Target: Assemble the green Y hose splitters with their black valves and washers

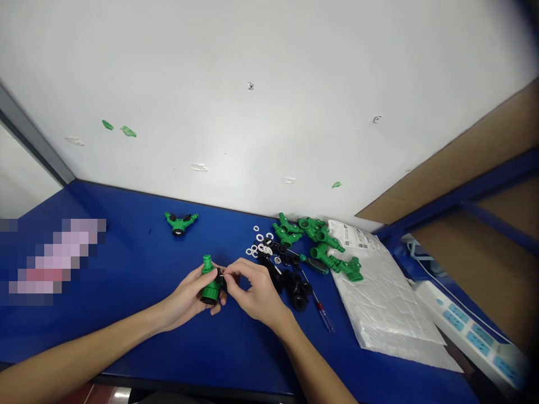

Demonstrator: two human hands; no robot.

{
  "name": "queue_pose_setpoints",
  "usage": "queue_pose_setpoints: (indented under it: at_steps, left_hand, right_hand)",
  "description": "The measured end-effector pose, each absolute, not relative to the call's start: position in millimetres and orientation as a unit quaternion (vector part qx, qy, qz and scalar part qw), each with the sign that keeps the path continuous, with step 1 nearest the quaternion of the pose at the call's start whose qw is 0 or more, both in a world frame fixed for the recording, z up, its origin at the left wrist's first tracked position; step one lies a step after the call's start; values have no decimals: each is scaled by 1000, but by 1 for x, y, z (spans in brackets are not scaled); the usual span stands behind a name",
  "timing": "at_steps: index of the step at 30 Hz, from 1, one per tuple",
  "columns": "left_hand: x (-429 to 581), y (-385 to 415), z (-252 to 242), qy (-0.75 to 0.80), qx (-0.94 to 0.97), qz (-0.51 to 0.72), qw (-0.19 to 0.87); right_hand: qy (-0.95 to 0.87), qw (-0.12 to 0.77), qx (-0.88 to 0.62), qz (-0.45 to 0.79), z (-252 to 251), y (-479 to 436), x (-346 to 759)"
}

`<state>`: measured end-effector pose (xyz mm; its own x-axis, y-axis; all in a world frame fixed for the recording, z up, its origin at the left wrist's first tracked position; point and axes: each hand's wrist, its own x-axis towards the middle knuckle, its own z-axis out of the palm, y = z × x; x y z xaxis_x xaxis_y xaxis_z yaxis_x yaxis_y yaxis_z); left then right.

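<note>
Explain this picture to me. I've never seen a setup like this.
No machine here: these are a person's two bare hands, filmed by one camera worn on the head, looking forward and down. The surface is a blue workbench in front of a white wall. The left hand holds a green plastic hose fitting upright. The right hand works at its side, its fingers pinching a small dark part, too small to identify. Nearby lie a Y-shaped green hose splitter, a heap of green fittings, white washers, black plastic parts, a screwdriver and a white padded bag. A power strip with blue sockets sits further right.
</note>
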<state>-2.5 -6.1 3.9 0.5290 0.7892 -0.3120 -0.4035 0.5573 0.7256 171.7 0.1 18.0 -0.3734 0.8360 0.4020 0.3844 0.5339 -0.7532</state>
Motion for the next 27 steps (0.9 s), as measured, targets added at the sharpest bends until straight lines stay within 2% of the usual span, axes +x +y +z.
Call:
queue_pose_setpoints:
  at_steps: [5,14,18,24,27]
  left_hand:
    - [-1,-7,4,338,328,358,806]
    - [1,-10,-1,344,327,364,802]
    - [1,-10,-1,343,331,352,805]
    - [1,-9,4,349,320,366,802]
    - [1,-8,4,345,323,366,802]
  right_hand:
    - [-792,377,-388,282,25,-2,176]
    - [-770,393,-414,285,17,-6,168]
    - [-774,365,-447,263,19,-7,168]
    - [-758,381,-409,335,30,-5,175]
    - [-760,384,-413,323,27,-4,172]
